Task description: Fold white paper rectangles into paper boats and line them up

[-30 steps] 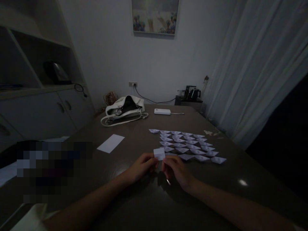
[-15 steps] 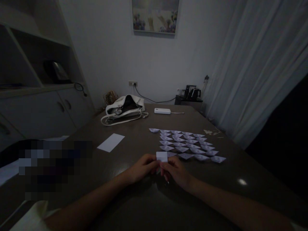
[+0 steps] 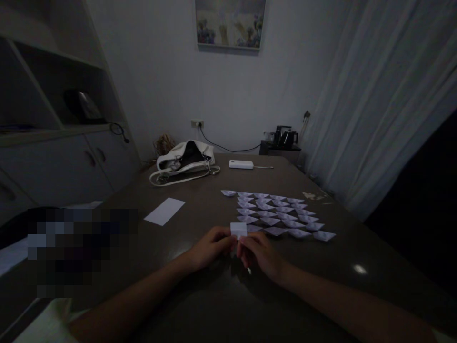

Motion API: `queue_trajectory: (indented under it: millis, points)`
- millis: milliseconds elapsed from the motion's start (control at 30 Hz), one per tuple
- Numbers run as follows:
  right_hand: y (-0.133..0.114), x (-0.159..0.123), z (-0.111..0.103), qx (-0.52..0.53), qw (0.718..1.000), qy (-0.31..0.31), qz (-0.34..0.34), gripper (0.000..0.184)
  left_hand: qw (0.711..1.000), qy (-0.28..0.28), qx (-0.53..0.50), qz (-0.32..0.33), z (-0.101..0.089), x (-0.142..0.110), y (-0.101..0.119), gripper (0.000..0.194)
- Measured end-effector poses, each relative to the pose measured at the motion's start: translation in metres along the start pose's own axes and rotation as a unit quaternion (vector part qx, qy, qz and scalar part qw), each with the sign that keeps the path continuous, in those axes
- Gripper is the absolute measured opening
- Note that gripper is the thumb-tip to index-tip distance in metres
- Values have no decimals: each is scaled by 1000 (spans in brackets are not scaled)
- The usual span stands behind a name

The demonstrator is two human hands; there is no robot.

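Between my two hands is a small folded piece of white paper (image 3: 238, 229), held up just above the table. My left hand (image 3: 213, 247) pinches its left side, the thumb along the lower edge. On the other side my right hand (image 3: 260, 251) grips it with thumb and fingers, the other fingers curled beneath. Several rows of folded paper boats (image 3: 280, 216) stand right behind and to the right of my hands; the nearest row is partly hidden by the paper and my right hand. A flat white sheet of paper (image 3: 164, 211) lies to the left.
A white handbag (image 3: 185, 164) lies open at the table's back left. Near the far edge rests a white power bank (image 3: 241, 165) with a short cable. Paper scraps (image 3: 314, 196) lie by the right edge. A black kettle (image 3: 287, 138) stands on a low stand beyond the table.
The folded paper has shifted slightly up and to the left, and my right thumb now presses nearer its lower middle. Everything else on the table stays put.
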State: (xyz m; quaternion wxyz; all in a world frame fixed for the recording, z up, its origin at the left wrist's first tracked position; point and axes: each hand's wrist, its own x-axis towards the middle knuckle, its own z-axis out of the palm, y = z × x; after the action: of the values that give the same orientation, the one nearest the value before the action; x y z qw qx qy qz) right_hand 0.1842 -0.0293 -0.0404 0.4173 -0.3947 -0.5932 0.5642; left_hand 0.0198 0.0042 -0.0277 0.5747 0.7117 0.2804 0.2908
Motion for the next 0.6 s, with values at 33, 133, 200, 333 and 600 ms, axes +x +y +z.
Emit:
queue_trajectory:
  millis: [33,133,200,333,600]
  points:
    - [0,0,0,1,1000,4,1,36,1000,3,-2,-4,0,0,0,34]
    - [-1,0,1,0,1000,14,-7,39,1000,11,-6,-9,0,1,0,36]
    - [0,0,0,-3,1000,13,-14,42,1000,22,-4,-12,0,1,0,36]
    - [1,0,-2,-17,1000,7,-15,44,999,32,3,-17,1,1,-1,36]
    - [-2,-1,-1,-23,1000,6,-20,43,999,29,-15,-22,1,1,-3,34]
